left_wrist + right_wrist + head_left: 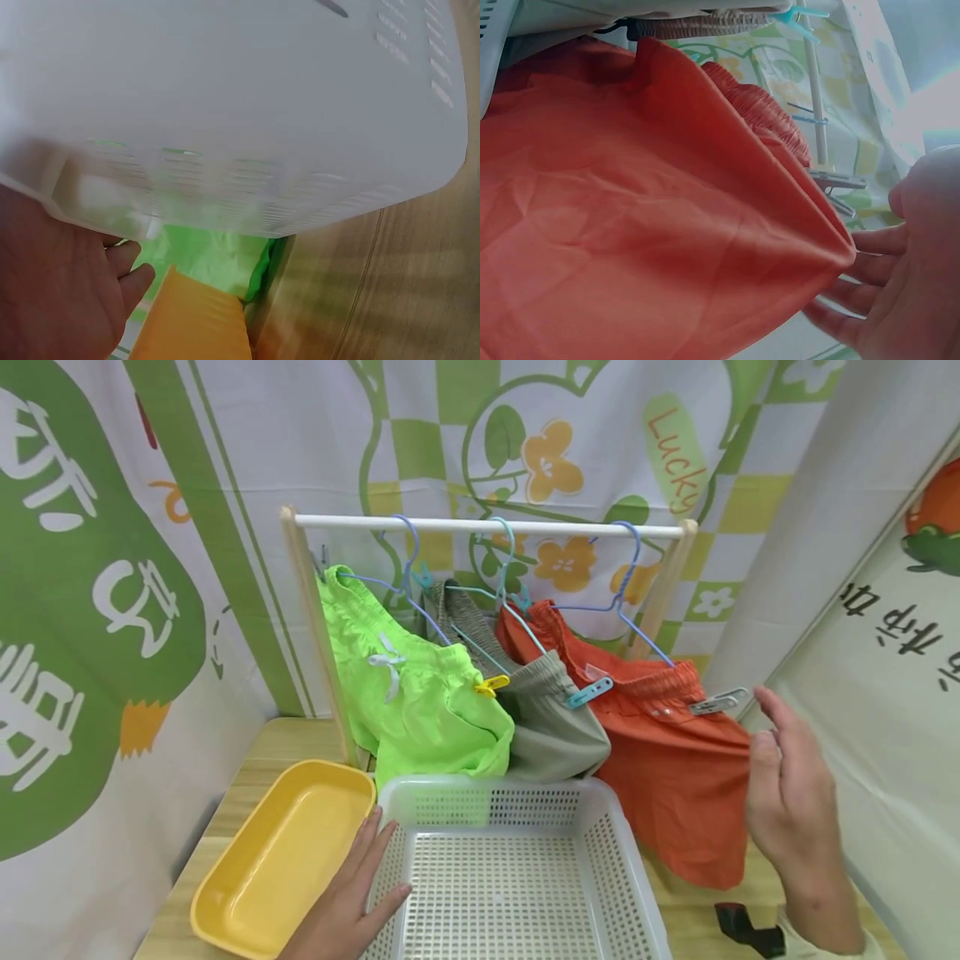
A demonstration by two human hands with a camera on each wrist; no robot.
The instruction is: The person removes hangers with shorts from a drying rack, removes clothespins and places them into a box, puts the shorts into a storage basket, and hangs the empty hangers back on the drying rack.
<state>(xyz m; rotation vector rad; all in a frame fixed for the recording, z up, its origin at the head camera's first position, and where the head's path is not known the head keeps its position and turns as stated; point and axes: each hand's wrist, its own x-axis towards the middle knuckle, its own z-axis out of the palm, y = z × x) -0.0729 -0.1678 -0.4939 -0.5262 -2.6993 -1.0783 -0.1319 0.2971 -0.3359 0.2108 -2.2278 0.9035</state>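
My left hand rests with extended fingers on the left rim of a white perforated plastic basket. In the left wrist view, its fingers lie by the edge of that basket. My right hand is at the right side edge of orange-red shorts, thumb and fingers apart. The right wrist view has its fingers against or just behind the corner of the shorts; contact is hard to tell. A grey clothespin clips the shorts' waistband to a blue hanger, just left of the right fingertips.
Neon green shorts and grey shorts hang on a small wooden rack with a white rod, clipped with yellow and blue clothespins. A yellow tray stands left of the basket. Printed curtains surround the table.
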